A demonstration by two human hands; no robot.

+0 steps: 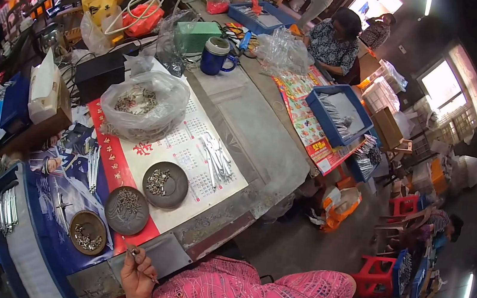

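Near the table's front edge, my left hand (138, 273) is closed with its fingers curled. A small metal part (133, 251) shows at its fingertips, too small to name more exactly. My right hand is out of view. Just beyond the left hand are a brown round dish (86, 248) with small metal pieces in it and a dark grey dish (124, 226) of similar pieces. A second grey dish (178, 196) with small metal parts sits farther right. Several long thin metal rods (217, 159) lie loose on the printed paper sheet (182, 214).
A clear plastic bag (166, 106) of metal parts stands at the back of the paper, with a blue mug (213, 64) behind it. Blue trays (10, 170) hold rods at the left. Another person (333, 44) sits across the table, beside a blue bin (345, 136).
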